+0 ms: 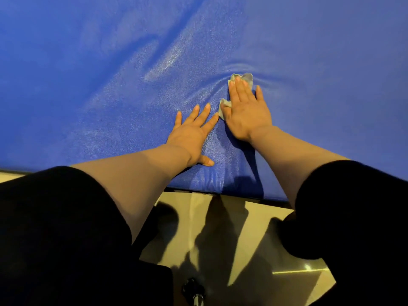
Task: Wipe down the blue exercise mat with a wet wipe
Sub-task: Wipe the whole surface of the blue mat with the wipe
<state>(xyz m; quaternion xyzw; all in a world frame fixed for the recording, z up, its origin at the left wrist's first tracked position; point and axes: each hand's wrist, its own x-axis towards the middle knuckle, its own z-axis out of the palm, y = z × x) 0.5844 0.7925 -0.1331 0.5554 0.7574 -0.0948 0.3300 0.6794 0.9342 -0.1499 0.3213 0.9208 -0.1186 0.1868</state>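
Note:
The blue exercise mat fills the upper part of the head view, its near edge running across the middle. My right hand lies flat with straight fingers on a pale wet wipe, pressing it into the mat so the surface wrinkles around it. Bits of the wipe show beyond the fingertips and beside the thumb; the rest is hidden under the palm. My left hand rests flat on the mat just left of it, fingers spread, holding nothing. A damp sheen streaks the mat to the upper left of the hands.
Below the mat's near edge lies a pale tiled floor with dark shadows. Black sleeves cover my upper arms at both lower corners. A small dark metal object sits at the bottom centre.

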